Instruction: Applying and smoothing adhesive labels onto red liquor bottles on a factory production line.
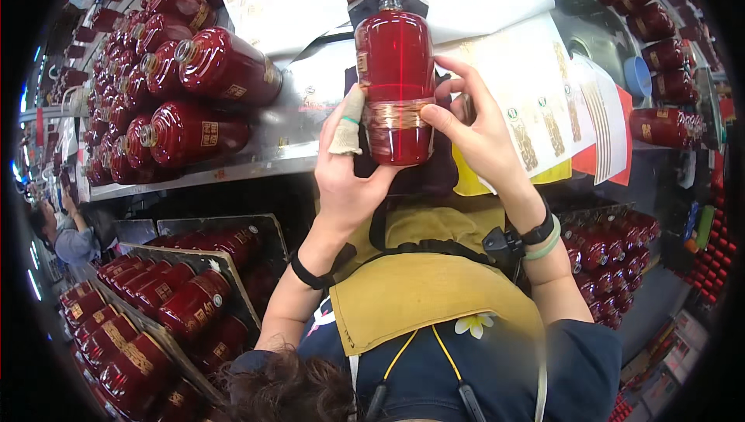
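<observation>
And there it was, in the upper middle of the frame: a red bottle (396,57), neck pointing to the top edge, over a dark cloth (423,170); whether it bore any weight there, I couldn't tell. Both hands were on it, apart from each other, one to a side. The left hand (341,178) cradled the lower left, its capped fingers (347,126) along the side and its thumb by the base. The right hand (481,123) gripped from the right, thumb pressed at the end of a gold band (400,115), index fingertip higher up the glass.

Thin red light crossed the glass above the band. This looked like the smoothing step, the band being pressed flat and lined up. The next move, I judged, called for a steady left hold and an even thumb stroke, no skewing!

Right of centre lay printed sheets (543,104) on the metal table (299,131); upper left, more filled bottles (233,69) crowded together.
</observation>
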A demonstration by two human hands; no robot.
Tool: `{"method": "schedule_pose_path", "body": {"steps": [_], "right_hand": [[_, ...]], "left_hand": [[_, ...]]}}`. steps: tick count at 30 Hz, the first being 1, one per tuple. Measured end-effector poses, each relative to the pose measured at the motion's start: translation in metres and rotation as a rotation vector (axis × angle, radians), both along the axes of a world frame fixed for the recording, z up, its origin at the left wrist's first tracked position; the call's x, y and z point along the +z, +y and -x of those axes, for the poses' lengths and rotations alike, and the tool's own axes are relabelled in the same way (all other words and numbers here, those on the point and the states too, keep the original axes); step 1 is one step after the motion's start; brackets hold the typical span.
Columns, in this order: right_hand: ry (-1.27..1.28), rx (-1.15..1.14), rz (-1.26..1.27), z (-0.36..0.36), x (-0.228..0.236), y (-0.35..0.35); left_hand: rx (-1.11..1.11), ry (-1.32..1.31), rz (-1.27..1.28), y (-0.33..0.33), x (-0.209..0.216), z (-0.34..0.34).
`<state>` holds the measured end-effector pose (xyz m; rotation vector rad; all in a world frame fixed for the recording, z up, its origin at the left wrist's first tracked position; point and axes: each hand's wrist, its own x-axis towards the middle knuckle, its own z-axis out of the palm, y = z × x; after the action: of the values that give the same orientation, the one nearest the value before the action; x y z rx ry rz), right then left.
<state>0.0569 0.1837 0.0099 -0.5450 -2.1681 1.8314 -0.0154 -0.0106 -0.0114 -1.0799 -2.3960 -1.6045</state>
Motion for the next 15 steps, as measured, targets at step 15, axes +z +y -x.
{"method": "schedule_pose_path", "body": {"steps": [15], "right_hand": [[-0.118,0.038,0.220,0.001,0.005,-0.005]], "left_hand": [[-0.026,0.216,0.035,-0.002,-0.008,0.001]]}}
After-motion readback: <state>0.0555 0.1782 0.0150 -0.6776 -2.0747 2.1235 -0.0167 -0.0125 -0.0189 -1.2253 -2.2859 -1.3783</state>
